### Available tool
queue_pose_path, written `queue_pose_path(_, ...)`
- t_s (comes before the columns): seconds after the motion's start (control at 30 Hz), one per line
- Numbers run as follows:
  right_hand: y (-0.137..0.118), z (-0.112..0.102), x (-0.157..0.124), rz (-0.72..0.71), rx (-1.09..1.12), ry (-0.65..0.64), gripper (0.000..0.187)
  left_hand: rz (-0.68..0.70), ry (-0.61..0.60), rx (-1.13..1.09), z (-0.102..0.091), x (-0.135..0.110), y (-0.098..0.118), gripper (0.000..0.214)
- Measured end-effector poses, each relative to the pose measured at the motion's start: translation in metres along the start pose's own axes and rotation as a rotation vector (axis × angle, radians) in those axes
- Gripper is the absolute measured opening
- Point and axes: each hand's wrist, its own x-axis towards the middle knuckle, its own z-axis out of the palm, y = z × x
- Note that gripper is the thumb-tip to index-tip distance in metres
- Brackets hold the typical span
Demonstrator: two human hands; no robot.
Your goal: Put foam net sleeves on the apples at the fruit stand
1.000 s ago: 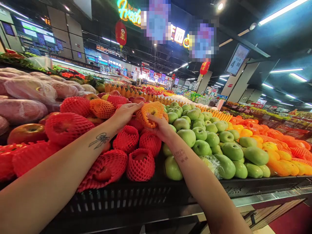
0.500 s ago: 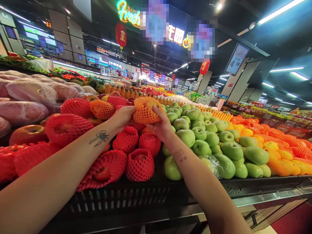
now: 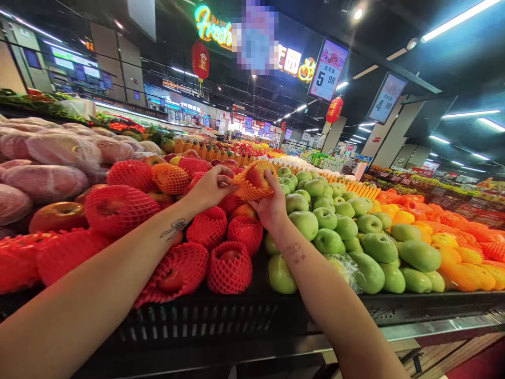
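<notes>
An apple (image 3: 258, 175) with red and yellow skin sits in an orange foam net (image 3: 252, 190), its upper side bare. My right hand (image 3: 272, 202) grips it from the right, fingers wrapped round fruit and net. On the other side my left hand (image 3: 215, 185) is closed, its fingertips pinched at the net's left edge. Below both hands lie several apples in red foam nets (image 3: 230, 267). Another apple in an orange net (image 3: 170, 178) rests to the left of my left hand. Green apples (image 3: 303, 225) are piled beside my right wrist.
Plastic-wrapped pink fruit (image 3: 45, 180) is heaped at the left. Orange fruit (image 3: 453, 260) lies beyond the green apples at the right. A black slotted crate edge (image 3: 197, 321) runs along the front. Price signs (image 3: 329, 70) hang overhead.
The apple has turned and shifted slightly right in my right hand, with more of its red skin showing out of the net. My left fingers have moved to the net's edge.
</notes>
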Motion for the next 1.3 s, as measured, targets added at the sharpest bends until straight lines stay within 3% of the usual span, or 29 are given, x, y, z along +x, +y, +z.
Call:
queue_pose_path(0.07, 0.001, 0.0, 0.001, -0.013, -0.043, 0.004, 0.035, 0.052, 0.034, 0.088, -0.001, 0.001, -0.004, 0.046)
queue_pose_path(0.13, 0.002, 0.0, 0.003, -0.026, -0.078, -0.009, 0.035, 0.169, -0.012, 0.143, -0.001, -0.001, -0.006, 0.049)
queue_pose_path(0.27, 0.005, -0.001, 0.006, -0.056, -0.171, 0.016, 0.044, 0.431, -0.14, 0.221, 0.005, -0.008, -0.003, 0.084)
queue_pose_path(0.37, 0.009, -0.001, 0.005, -0.09, -0.263, 0.016, 0.049, 0.507, -0.133, 0.251, 0.009, -0.012, 0.003, 0.09)
queue_pose_path(0.53, 0.009, -0.001, 0.002, -0.068, -0.292, -0.105, 0.047, 0.445, 0.007, 0.31, 0.008, -0.015, 0.011, 0.081)
queue_pose_path(0.7, 0.001, -0.003, 0.005, 0.037, -0.174, -0.164, 0.041, 0.296, 0.23, 0.119, 0.009, -0.013, 0.007, 0.08)
queue_pose_path(0.93, 0.005, -0.011, 0.013, 0.012, -0.111, -0.11, 0.021, 0.275, 0.149, -0.069, 0.012, -0.011, 0.004, 0.082)
queue_pose_path(1.1, 0.008, -0.009, 0.012, -0.063, -0.111, -0.06, 0.024, 0.291, 0.123, -0.238, 0.015, -0.01, 0.007, 0.068)
queue_pose_path(1.2, 0.006, -0.007, 0.012, -0.149, -0.203, -0.042, 0.029, 0.282, 0.294, -0.149, 0.009, -0.008, 0.011, 0.062)
queue_pose_path(1.3, -0.001, -0.012, 0.016, -0.39, -0.404, 0.082, 0.027, 0.236, 0.592, 0.059, -0.005, -0.006, 0.016, 0.069)
